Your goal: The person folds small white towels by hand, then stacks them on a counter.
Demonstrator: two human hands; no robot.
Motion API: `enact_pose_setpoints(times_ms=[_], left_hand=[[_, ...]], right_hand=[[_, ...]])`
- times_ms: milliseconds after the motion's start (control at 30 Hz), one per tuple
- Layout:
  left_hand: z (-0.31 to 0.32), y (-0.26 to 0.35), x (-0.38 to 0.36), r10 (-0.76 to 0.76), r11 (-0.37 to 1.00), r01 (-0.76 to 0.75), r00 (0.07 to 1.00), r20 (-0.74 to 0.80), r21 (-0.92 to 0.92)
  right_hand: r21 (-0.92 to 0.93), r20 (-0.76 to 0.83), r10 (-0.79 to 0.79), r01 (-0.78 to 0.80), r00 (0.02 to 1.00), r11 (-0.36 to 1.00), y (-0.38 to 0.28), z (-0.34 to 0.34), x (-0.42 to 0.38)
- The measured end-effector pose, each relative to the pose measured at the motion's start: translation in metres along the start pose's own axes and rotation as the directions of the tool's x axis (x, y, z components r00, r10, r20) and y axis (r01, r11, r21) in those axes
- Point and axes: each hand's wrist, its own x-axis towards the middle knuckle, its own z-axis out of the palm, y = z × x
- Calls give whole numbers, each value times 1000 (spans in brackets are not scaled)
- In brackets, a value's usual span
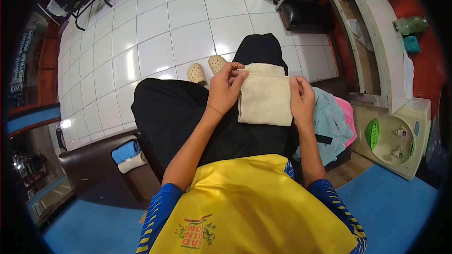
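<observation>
A cream-coloured cloth [266, 98], folded into a rough square, lies across my lap on black trousers [169, 113]. One strip of it shows beyond the upper fold. My left hand [226, 83] pinches the cloth's upper left corner between thumb and fingers. At the upper right corner, my right hand [302, 99] grips the edge, thumb on top and fingers partly hidden behind. To my left, a rolled blue cloth [125, 152] and a rolled cream cloth [133, 162] rest side by side on a brown bench.
The brown bench [94, 174] runs along my left. A heap of light blue cloth [325, 122] with a pink cloth [347, 113] lies at my right, beside a beige water dispenser [393, 136]. Beige clogs [197, 74] stand on the white tiled floor [155, 33].
</observation>
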Motion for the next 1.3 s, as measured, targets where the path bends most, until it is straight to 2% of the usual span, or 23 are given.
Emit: enact_pose_setpoints(times_ms=[100, 167, 233, 333, 467, 533, 567, 633, 667, 767, 800, 833, 900, 967, 1033, 1100, 1167, 1200, 1233, 1267, 1300], left_hand=[[2, -11, 22, -37, 999, 37, 999, 14, 9], [3, -23, 33, -39, 998, 38, 999, 4, 42], [2, -38, 42, -87, 996, 87, 996, 8, 34], [1, -44, 46, -95, 989, 93, 995, 13, 114], [4, -50, 43, -139, 988, 137, 990, 20, 77], [6, -42, 33, -131, 986, 137, 989, -65, 92], [2, -35, 26, -143, 985, 148, 987, -68, 89], [-10, -17, 13, -337, 941, 336, 938, 80, 29], [-14, -11, 7, -366, 928, 371, 922, 126, -26], [-18, -4, -5, -380, 912, 401, 906, 186, -88], [-16, -1, -6, -377, 893, 413, 903, 206, -178], [-15, 0, -6, -376, 893, 412, 904, 203, -180], [-13, 2, -5, -298, 885, 334, 941, 157, -323], [-11, 2, -5, -243, 899, 279, 959, 144, -338], [-9, 1, -6, -188, 909, 222, 974, 130, -352], [-5, -1, -11, -124, 953, 146, 987, 98, -265], [1, -2, -16, -125, 964, 138, 990, 71, -229], [3, -6, -17, -116, 988, 117, 993, 21, -102], [5, -9, -19, -102, 994, 103, 994, -27, 28], [9, -10, -22, -60, 996, 63, 997, -45, 59], [12, -11, -24, -62, 996, 64, 997, -47, 58]], right_hand=[[-5, -49, 4, -4, 999, 1000, 13, 12, 25], [-100, -50, -23, 18, 999, 995, 20, 16, 33], [-98, -49, -17, 12, 999, 995, 26, 18, 38], [-115, -18, 68, -69, 998, 991, 24, 20, 40], [-97, -4, 99, -99, 995, 990, 20, 17, 38], [-75, 4, 102, -101, 995, 992, 10, 13, 30], [-12, 61, 175, -174, 983, 985, 2, 5, 25], [43, 200, 318, -333, 927, 942, -25, -13, 13], [35, 210, 325, -339, 922, 940, -27, -20, 7], [59, 356, 432, -481, 829, 875, -27, -31, -7], [56, 360, 432, -482, 827, 875, -27, -30, -10], [72, 345, 434, -485, 832, 872, -27, -28, -13], [89, 331, 433, -484, 839, 870, -25, -26, -13], [97, 303, 382, -427, 873, 899, -20, -24, -14], [104, 337, 401, -458, 852, 883, -24, -24, -14], [109, 373, 421, -489, 827, 865, -28, -21, -15], [116, 372, 395, -464, 840, 878, -30, -18, -16], [113, 374, 394, -463, 840, 879, -27, -18, -16], [88, 339, 345, -394, 875, 915, -20, -19, -16], [61, 304, 293, -325, 907, 944, -19, -18, -17], [59, 306, 293, -325, 906, 944, -20, -18, -18]])
